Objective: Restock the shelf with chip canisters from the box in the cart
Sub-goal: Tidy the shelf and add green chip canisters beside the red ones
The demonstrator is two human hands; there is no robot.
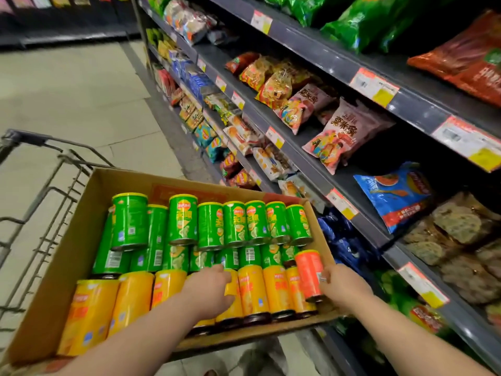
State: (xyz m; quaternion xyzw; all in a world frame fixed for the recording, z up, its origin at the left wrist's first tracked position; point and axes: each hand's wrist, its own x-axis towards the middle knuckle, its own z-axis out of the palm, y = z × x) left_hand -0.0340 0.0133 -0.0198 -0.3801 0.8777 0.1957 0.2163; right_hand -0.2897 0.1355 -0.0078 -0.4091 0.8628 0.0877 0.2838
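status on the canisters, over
Left hand grips a yellow canister in the cardboard box. Right hand holds the orange canister. Nothing blocks the shelf.

Two arms of the person show. The left forearm [135,340] is bare along all its visible length, from the near left edge to the wrist, and the left hand [210,287] at its far end is bare too, with uncovered knuckles. The right forearm [406,329], entering from the near right corner, is likewise bare to the wrist, and the right hand [343,284] is uncovered. Both forearms look smooth and rounded, broadening toward the near edge.
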